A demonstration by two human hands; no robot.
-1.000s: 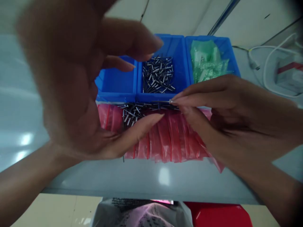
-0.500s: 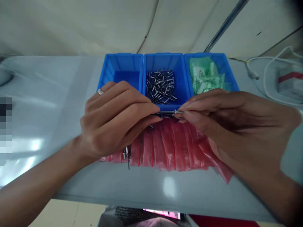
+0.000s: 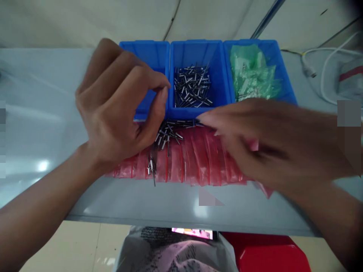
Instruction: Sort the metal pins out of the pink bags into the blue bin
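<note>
My left hand (image 3: 119, 102) is raised over the left blue bin (image 3: 144, 47), thumb and forefinger tips pinched together. Whatever may be between them is hidden. My right hand (image 3: 266, 136), smeared by motion, hovers over the red plastic bags (image 3: 198, 162); its thumb and forefinger are apart, and nothing shows between them. Its fingertips are close to a loose pile of metal blind rivets (image 3: 170, 132) on the bags, against the bins' front. More rivets (image 3: 193, 87) fill part of the middle blue bin (image 3: 218, 56). A few rivets (image 3: 151, 166) lie farther forward on the bags.
The right blue bin (image 3: 286, 87) holds green plastic bags (image 3: 252, 71). A white cable (image 3: 323, 75) and a box with a red stripe (image 3: 351, 75) are at the right. The grey table's front edge (image 3: 181, 226) runs above a red stool-like object (image 3: 272, 257).
My hands, which met at a rivet in front of the middle bin, have parted. The left has moved up and left to the left bin; the right has opened over the loose rivets. The view has shifted.
</note>
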